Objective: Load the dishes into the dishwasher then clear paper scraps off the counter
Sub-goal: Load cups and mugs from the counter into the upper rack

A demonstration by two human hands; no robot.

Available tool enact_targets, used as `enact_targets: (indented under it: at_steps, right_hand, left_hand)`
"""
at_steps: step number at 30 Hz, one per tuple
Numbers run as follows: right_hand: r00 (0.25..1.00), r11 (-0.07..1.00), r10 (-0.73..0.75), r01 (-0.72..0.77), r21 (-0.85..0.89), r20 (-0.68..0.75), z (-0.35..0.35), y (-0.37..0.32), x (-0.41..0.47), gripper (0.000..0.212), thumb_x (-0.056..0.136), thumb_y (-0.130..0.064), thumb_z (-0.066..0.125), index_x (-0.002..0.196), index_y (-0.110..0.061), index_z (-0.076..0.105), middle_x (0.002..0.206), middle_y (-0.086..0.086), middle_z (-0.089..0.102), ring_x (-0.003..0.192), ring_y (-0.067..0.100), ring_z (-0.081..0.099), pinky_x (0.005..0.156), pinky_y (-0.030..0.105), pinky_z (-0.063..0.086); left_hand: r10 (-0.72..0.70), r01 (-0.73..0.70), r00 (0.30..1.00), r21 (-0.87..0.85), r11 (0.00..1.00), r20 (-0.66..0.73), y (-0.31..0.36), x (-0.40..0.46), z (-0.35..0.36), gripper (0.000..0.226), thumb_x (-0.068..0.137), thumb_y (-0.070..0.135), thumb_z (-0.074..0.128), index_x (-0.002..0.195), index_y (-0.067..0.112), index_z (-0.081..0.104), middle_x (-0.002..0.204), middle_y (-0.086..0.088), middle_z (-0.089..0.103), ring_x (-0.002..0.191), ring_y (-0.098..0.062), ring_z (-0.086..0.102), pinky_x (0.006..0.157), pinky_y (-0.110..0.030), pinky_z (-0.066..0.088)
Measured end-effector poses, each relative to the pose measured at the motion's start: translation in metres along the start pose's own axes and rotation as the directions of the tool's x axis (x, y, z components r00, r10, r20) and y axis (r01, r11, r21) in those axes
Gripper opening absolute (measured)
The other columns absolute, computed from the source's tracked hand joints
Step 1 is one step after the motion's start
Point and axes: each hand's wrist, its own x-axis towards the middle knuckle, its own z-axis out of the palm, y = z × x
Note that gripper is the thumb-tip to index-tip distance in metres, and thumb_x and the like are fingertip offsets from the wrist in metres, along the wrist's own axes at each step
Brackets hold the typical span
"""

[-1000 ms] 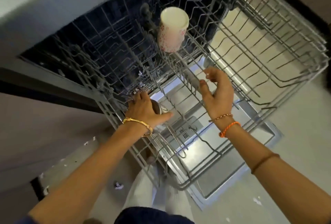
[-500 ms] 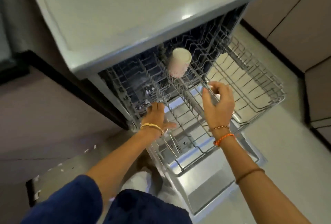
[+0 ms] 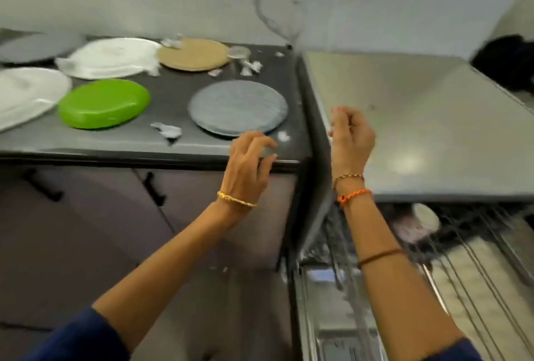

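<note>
On the dark counter [image 3: 173, 92] lie a grey plate [image 3: 238, 106], a green plate [image 3: 104, 103], a tan plate [image 3: 193, 54], white plates [image 3: 111, 57] and white paper scraps [image 3: 169, 131]. My left hand [image 3: 250, 158] hovers at the counter's front edge just below the grey plate, fingers loosely curled and holding nothing. My right hand [image 3: 351, 138] is raised over the steel dishwasher top [image 3: 419, 118], fingers loosely curled, empty. Below it the pulled-out dishwasher rack [image 3: 462, 259] holds a floral cup [image 3: 416, 225].
Another white plate [image 3: 26, 95] and a grey plate [image 3: 37, 47] sit at the far left. More scraps [image 3: 251, 66] lie near a small glass lid [image 3: 238, 51]. Cabinet doors with black handles [image 3: 154, 190] are under the counter. A dark object [image 3: 505, 63] sits at the right.
My view has swung up from the dishwasher rack to the counter. Both hands have left the rack and risen to counter height, the left one toward the grey plate.
</note>
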Motion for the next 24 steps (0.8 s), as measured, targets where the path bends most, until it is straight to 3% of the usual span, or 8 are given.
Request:
enact_targets:
  at_steps: [5,7,10,14,16,18,21,24]
  right_hand:
    - [0.936,0.997,0.009,-0.037,0.073,0.351,0.144,-0.013,-0.038,0.017,0.083,-0.019,0.058,0.075,-0.033,0.056,0.071,-0.009,0.057,0.071,0.021,0.055,0.060,0.028,0.043]
    - [0.904,0.997,0.021,-0.048,0.052,0.427,0.193,-0.013,-0.051,0.018,0.085,-0.014,0.061,0.077,-0.030,0.056,0.070,-0.006,0.057,0.067,0.020,0.055,0.061,0.032,0.044]
    - [0.863,0.999,0.030,-0.035,0.000,0.505,0.250,-0.006,-0.057,0.008,0.083,-0.011,0.064,0.090,-0.015,0.061,0.070,-0.003,0.055,0.061,0.014,0.051,0.063,0.032,0.046]
    - [0.836,0.991,0.083,-0.012,-0.135,0.542,0.308,0.007,-0.038,0.031,0.081,-0.016,0.068,0.109,-0.005,0.060,0.097,0.006,0.053,0.076,0.013,0.049,0.061,0.007,0.038]
    - [0.833,0.979,0.103,0.013,-0.204,0.544,0.328,0.019,-0.019,0.038,0.080,-0.019,0.070,0.113,-0.006,0.058,0.108,0.010,0.051,0.072,0.014,0.050,0.063,0.012,0.038]
    - [0.860,0.960,0.130,0.015,-0.278,0.494,0.339,0.037,0.003,0.040,0.078,-0.022,0.071,0.113,-0.006,0.058,0.119,0.012,0.051,0.082,0.020,0.053,0.072,0.021,0.040]
    - [0.944,0.929,0.168,-0.055,-0.365,0.285,0.346,0.064,0.049,0.043,0.078,-0.022,0.069,0.116,-0.005,0.057,0.125,0.016,0.050,0.108,0.026,0.050,0.084,0.021,0.035]
    - [0.979,0.893,0.136,-0.056,-0.446,0.150,0.349,0.081,0.096,0.053,0.078,-0.019,0.069,0.125,-0.005,0.049,0.132,0.019,0.044,0.120,0.028,0.042,0.090,0.021,0.028]
  left_hand:
    - [-0.198,0.243,0.918,0.093,0.965,-0.344,-0.086,0.017,-0.117,0.025,0.086,0.023,0.052,0.098,0.002,0.059,0.108,-0.023,0.050,0.107,-0.020,0.040,0.093,-0.025,0.031]
    - [-0.263,0.330,0.897,0.141,0.934,-0.356,-0.120,0.023,-0.156,0.036,0.087,0.029,0.046,0.101,-0.002,0.058,0.110,-0.023,0.051,0.111,-0.022,0.039,0.095,-0.017,0.024]
    - [-0.388,0.465,0.852,0.166,0.870,-0.351,-0.164,0.034,-0.192,0.045,0.087,0.035,0.041,0.104,-0.004,0.056,0.109,-0.022,0.055,0.110,-0.034,0.046,0.093,-0.021,0.025]
    - [-0.525,0.601,0.773,0.144,0.787,-0.355,-0.217,0.050,-0.208,0.036,0.093,0.025,0.049,0.110,-0.006,0.054,0.114,-0.024,0.054,0.113,-0.034,0.047,0.092,-0.025,0.027]
    - [-0.553,0.615,0.769,0.135,0.777,-0.322,-0.239,0.061,-0.203,0.033,0.094,0.020,0.050,0.113,-0.006,0.053,0.118,-0.024,0.052,0.115,-0.033,0.046,0.093,-0.027,0.028]
    - [-0.503,0.558,0.819,0.178,0.810,-0.277,-0.256,0.074,-0.194,0.041,0.091,0.029,0.049,0.110,-0.007,0.055,0.114,-0.025,0.056,0.111,-0.036,0.049,0.093,-0.029,0.028]
    - [-0.354,0.416,0.904,0.304,0.857,-0.238,-0.283,0.103,-0.174,0.059,0.080,0.045,0.035,0.099,-0.004,0.062,0.100,-0.023,0.063,0.101,-0.038,0.055,0.089,-0.033,0.025]
    - [-0.318,0.374,0.923,0.322,0.869,-0.214,-0.310,0.133,-0.157,0.054,0.079,0.043,0.037,0.093,-0.001,0.065,0.092,-0.020,0.067,0.094,-0.038,0.059,0.085,-0.034,0.026]
